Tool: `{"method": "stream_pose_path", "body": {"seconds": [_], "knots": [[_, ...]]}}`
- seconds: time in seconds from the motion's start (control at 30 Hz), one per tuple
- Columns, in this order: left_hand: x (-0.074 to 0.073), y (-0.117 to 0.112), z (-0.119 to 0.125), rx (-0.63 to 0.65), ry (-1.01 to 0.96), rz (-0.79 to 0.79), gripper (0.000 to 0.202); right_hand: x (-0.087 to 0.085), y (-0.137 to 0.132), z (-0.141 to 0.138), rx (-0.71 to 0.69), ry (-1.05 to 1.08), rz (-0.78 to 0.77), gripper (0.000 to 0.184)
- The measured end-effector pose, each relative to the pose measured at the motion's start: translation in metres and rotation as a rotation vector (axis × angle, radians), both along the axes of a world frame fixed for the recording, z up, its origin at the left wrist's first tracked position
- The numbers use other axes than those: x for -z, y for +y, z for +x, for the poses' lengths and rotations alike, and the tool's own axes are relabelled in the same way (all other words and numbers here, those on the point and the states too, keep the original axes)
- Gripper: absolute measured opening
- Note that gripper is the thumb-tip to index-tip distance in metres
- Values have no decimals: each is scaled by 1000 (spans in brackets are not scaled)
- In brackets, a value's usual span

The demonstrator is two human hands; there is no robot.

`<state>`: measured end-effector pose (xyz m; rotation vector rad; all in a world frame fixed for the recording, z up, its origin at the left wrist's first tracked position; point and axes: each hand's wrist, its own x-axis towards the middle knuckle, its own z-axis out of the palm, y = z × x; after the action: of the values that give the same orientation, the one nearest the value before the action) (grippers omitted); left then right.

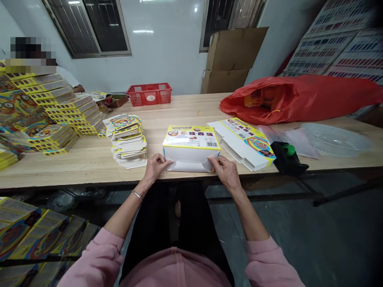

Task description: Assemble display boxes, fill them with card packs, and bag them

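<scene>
- Wooden workbench [89,165] is loaded at the far left with stacked yellow box blanks [50,107].
- Printed card flats [128,139] are piled beside them.
- Folded carton [191,149] is held at the bench's front edge, gripped at opposite ends by the left hand [154,167] and right hand [227,172], which are kept apart.
- Unfolded carton [243,143] is laid just beside it.
- Red plastic bag [299,99] is placed behind, and a clear plastic tray [335,139] at the right.

The single head-worn camera is looking forward and down from close above the person's pink top [176,269] — the left hand [154,167] and right hand [227,173] are showing near, just below centre, while the wooden table [185,111] is stretching away toward 12 o'clock, with a window [86,28] at 11 o'clock.
</scene>
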<state>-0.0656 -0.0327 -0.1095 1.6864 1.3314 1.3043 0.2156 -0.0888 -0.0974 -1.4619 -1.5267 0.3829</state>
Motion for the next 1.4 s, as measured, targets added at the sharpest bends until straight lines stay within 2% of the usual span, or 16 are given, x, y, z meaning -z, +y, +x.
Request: {"method": "stream_pose_path", "body": {"seconds": [0.1,0.2,0.27,0.37,0.43,0.6,0.67,0.73,0.83,0.9,1.0,1.07,1.13,1.2,1.33,1.4], "knots": [[2,-1,-5,6,11,-55,53,2,0,4,63,-52,14,49],[-11,7,-14,-1,-39,70,85,6,1,10,197,-82,37,44],[-21,15,-14,52,-97,131,97,9,3,13,224,3,90,45],[-25,22,2,154,-146,86,111,11,11,8,124,183,135,98],[-21,22,19,145,-111,74,123,12,18,0,74,247,100,114],[-4,21,36,7,12,87,106,20,34,-14,164,220,48,73],[3,22,31,40,14,75,101,24,34,-9,172,193,52,70],[10,23,25,106,16,65,107,29,33,-2,108,188,42,77],[19,23,23,127,60,64,133,37,30,2,-3,168,-6,105],[22,22,26,33,105,52,134,42,30,-2,64,131,-48,122],[22,22,33,-105,159,23,118,42,31,-15,225,92,-87,122],[14,20,34,-121,185,33,114,33,29,-21,251,68,-99,120],[-5,15,32,-113,223,61,111,15,22,-23,245,26,-108,120],[-36,4,28,-116,293,78,108,-9,11,-20,238,-25,-109,116],[-106,-16,17,-93,490,38,85,-57,-5,-11,222,-157,-123,97],[-128,-14,13,-33,571,-36,80,-73,0,-10,177,-246,-154,94]]}}
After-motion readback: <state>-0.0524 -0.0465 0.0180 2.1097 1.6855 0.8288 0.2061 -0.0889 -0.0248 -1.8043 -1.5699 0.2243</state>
